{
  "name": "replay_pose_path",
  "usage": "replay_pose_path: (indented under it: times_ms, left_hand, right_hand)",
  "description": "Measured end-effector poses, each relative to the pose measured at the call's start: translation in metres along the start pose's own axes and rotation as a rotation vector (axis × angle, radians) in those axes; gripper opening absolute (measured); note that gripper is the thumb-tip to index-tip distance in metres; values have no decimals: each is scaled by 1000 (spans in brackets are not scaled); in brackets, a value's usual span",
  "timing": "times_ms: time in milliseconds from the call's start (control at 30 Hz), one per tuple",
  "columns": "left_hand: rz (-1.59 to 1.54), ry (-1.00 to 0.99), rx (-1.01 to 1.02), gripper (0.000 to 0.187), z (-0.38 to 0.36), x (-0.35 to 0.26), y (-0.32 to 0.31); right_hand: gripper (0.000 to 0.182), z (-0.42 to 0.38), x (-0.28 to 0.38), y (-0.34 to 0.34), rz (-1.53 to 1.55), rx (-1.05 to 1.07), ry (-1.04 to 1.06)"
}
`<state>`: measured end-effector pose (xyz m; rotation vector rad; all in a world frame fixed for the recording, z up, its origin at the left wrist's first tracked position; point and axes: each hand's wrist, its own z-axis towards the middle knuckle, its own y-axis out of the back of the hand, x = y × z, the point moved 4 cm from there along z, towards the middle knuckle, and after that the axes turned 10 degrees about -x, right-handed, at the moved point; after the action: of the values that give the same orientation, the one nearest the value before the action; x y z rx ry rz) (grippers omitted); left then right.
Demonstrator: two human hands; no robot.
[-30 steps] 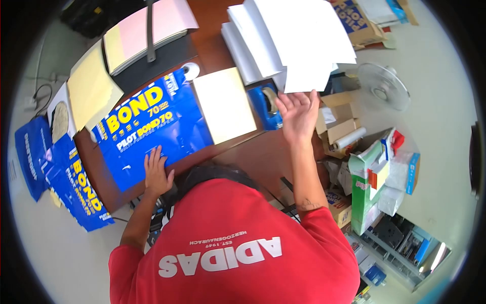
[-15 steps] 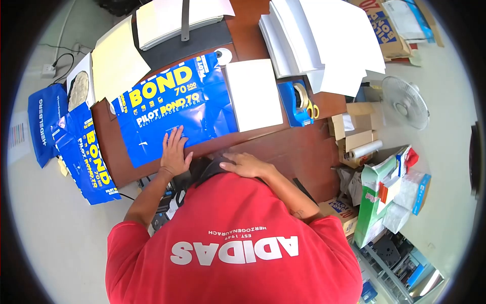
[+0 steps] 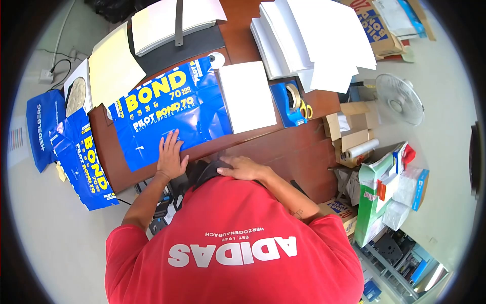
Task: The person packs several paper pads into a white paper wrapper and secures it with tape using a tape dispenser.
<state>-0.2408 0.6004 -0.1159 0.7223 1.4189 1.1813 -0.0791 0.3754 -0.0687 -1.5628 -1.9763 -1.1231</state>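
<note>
Left hand (image 3: 170, 156): flat, fingers spread, palm down on the glossy blue paper wrapper (image 3: 169, 114) laid open along the near edge of the brown wooden tabletop (image 3: 298, 147); right hand (image 3: 244, 167): resting at the tabletop's edge, fingers loosely extended, seemingly holding nothing; rectangular white ream (image 3: 246, 96) upon the wrapper's end; blue tape dispenser (image 3: 287, 103) just beside it.
</note>
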Motion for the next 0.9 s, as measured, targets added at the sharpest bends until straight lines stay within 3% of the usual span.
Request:
replay_pose_path:
  times_ms: [900]
  left_hand:
    - [10,-20,15,55,1,-3,1]
  right_hand:
    - [84,-8,-15,-2,13,-15,30]
